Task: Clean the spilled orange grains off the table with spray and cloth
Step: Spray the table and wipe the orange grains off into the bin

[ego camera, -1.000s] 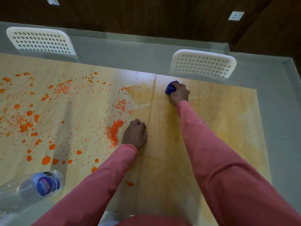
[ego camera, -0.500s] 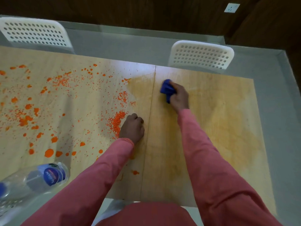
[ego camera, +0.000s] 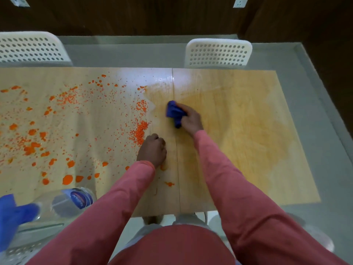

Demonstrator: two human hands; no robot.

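Orange grains (ego camera: 140, 131) and wet orange blobs cover the left half of the wooden table (ego camera: 238, 169). My right hand (ego camera: 190, 118) grips a crumpled blue cloth (ego camera: 174, 112) and presses it on the table just right of the centre seam. My left hand (ego camera: 152, 151) rests on the table as a fist, holding nothing, beside the densest pile of grains. A clear spray bottle (ego camera: 63, 202) with a blue label and blue trigger head (ego camera: 11, 215) lies at the near left edge. The table's right half shows a damp orange smear.
Two white perforated chairs stand at the far side, one at the left (ego camera: 30, 49) and one at the centre right (ego camera: 217, 53). Grey floor (ego camera: 324, 131) surrounds the table. A dark wooden wall runs along the back.
My right hand has drawn the blue cloth from the far edge back toward me along the seam. My left fist has stayed put. The view has shifted, showing more of the bottle.
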